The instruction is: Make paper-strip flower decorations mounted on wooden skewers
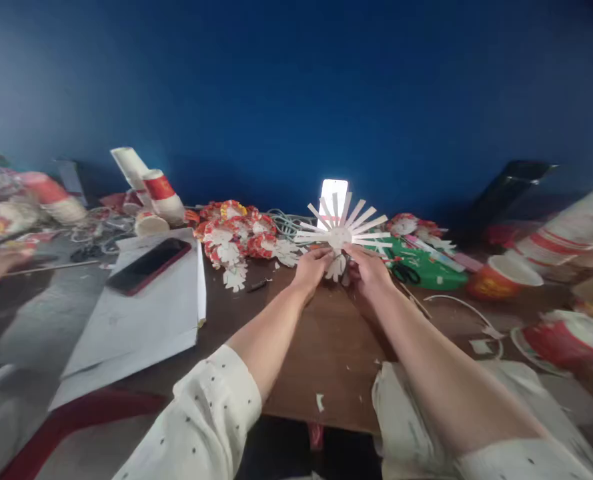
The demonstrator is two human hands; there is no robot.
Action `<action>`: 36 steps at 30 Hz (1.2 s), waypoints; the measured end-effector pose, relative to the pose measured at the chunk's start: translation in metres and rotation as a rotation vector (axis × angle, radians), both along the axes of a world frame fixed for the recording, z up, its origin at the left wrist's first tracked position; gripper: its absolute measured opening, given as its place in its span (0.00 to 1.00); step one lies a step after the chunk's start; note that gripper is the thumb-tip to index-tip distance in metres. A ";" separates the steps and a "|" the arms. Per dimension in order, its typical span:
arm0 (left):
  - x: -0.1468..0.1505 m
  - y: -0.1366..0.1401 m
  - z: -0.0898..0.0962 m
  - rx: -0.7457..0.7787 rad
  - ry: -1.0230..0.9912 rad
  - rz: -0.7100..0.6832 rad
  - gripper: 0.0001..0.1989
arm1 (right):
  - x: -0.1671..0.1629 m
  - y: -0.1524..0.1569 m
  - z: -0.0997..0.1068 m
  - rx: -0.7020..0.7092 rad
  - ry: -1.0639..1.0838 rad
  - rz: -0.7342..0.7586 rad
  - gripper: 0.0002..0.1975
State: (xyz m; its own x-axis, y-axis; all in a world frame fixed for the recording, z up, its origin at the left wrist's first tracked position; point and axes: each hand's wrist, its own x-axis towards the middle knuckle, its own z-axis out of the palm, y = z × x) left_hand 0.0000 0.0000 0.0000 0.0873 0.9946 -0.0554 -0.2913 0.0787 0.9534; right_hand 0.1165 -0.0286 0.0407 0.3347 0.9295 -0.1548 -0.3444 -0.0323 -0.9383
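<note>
Left hand [312,268] and right hand [370,268] pinch the paper [339,236]; an uneven pull might tear its strips [373,235], a forward push topple the phone [333,186] beyond the grip.

Fringed paper [340,237]: is showing white
Left sleeve [216,407]: is bearing dark dots on white
Wall [256,93]: is showing deep blue
Tabletop [321,347]: is showing brown
Lying phone [150,265]: is showing black, edged red

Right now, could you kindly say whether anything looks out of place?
A white paper scrap lies loose near the front edge of the brown table, apart from the fanned paper cutout in the left hand and right hand; it looks like a stray offcut.
</note>
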 end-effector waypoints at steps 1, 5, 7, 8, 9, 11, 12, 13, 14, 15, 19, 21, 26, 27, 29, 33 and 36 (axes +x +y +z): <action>0.000 0.001 0.000 0.000 0.002 0.000 0.10 | 0.000 0.000 0.000 0.001 0.000 0.006 0.19; -0.001 0.000 0.001 -0.005 -0.014 -0.006 0.12 | 0.001 0.000 0.001 -0.005 0.012 0.014 0.17; -0.001 -0.001 0.003 -0.013 -0.036 -0.011 0.12 | 0.001 0.001 0.001 -0.013 0.025 0.007 0.16; -0.001 -0.002 0.003 -0.015 -0.047 -0.011 0.11 | 0.001 0.001 0.001 -0.016 0.031 -0.002 0.15; -0.001 -0.003 0.004 -0.016 -0.056 -0.011 0.11 | 0.001 0.001 0.000 -0.021 0.034 -0.012 0.15; -0.001 -0.004 0.005 -0.014 -0.067 -0.013 0.11 | 0.000 0.002 0.000 -0.026 0.034 -0.029 0.14; -0.001 -0.005 0.005 -0.014 -0.068 -0.014 0.11 | 0.000 0.002 -0.001 -0.030 0.031 -0.034 0.14; -0.001 -0.005 0.005 -0.014 -0.070 -0.015 0.11 | 0.000 0.002 -0.001 -0.033 0.026 -0.036 0.14; -0.001 -0.005 0.005 -0.016 -0.073 -0.016 0.12 | 0.000 0.002 -0.001 -0.034 0.020 -0.038 0.14; -0.001 -0.005 0.005 -0.017 -0.077 -0.018 0.12 | 0.000 0.002 -0.001 -0.035 0.012 -0.041 0.14; -0.001 -0.004 0.005 -0.017 -0.091 -0.018 0.13 | 0.000 0.002 -0.003 -0.043 -0.016 -0.072 0.14; 0.000 -0.005 0.005 -0.022 -0.093 -0.014 0.14 | -0.001 0.003 -0.004 -0.049 -0.027 -0.085 0.14; 0.000 -0.004 0.004 -0.020 -0.097 0.001 0.14 | -0.001 0.003 -0.004 -0.058 -0.050 -0.110 0.14; 0.000 -0.004 0.004 -0.019 -0.097 0.000 0.15 | -0.001 0.002 -0.004 -0.059 -0.060 -0.114 0.14; 0.000 -0.004 0.003 -0.019 -0.089 -0.003 0.16 | -0.002 0.002 -0.004 -0.059 -0.082 -0.112 0.14; 0.000 -0.004 0.005 -0.029 -0.083 0.003 0.16 | -0.002 0.000 -0.003 -0.057 -0.098 -0.090 0.14; 0.000 -0.005 0.006 -0.035 -0.087 0.003 0.16 | -0.003 0.000 -0.003 -0.050 -0.101 -0.093 0.14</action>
